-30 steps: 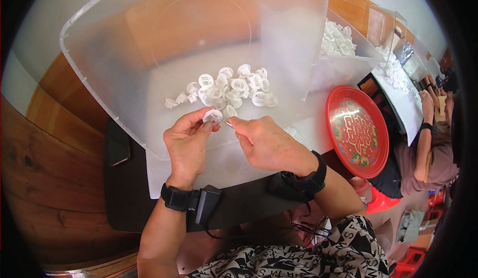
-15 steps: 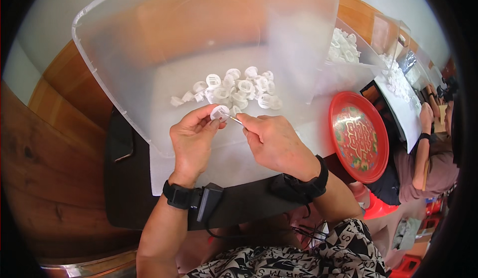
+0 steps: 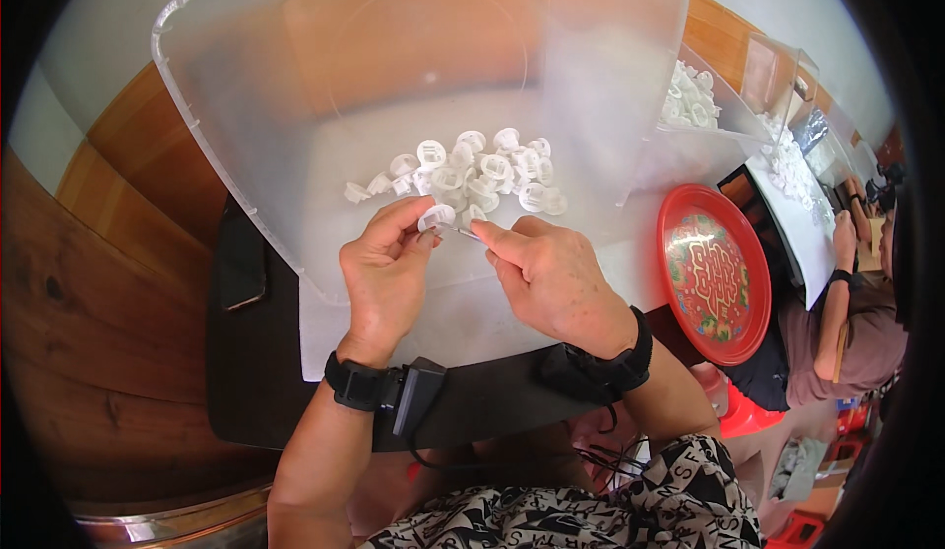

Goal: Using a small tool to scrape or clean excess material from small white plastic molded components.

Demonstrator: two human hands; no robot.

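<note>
head view: we've got our left hand (image 3: 386, 264) near the middle, thumb & fingertips pinching a small round white plastic piece (image 3: 436, 217). our right hand (image 3: 551, 274) is just to its right, thumb & index pressed together on a slim metal tool (image 3: 471, 233), other fingers curled under; tool points left at the piece, can't tell exactly where the tip meets it. piece sits above the near part of a big clear tub (image 3: 197, 131), which lies on its side, opening toward us. a pile of loose white parts (image 3: 482, 173) is in the tub, just far of our hands. under the tub's near edge: white sheet (image 3: 364, 337) on a dark table (image 3: 482, 392). to the right, a red round tray (image 3: 666, 293) w/ a patterned middle. far right, a 2nd clear bin (image 3: 736, 124) w/ more white parts, & a co-worker's hand (image 3: 845, 236) by a white board (image 3: 802, 239).
</note>
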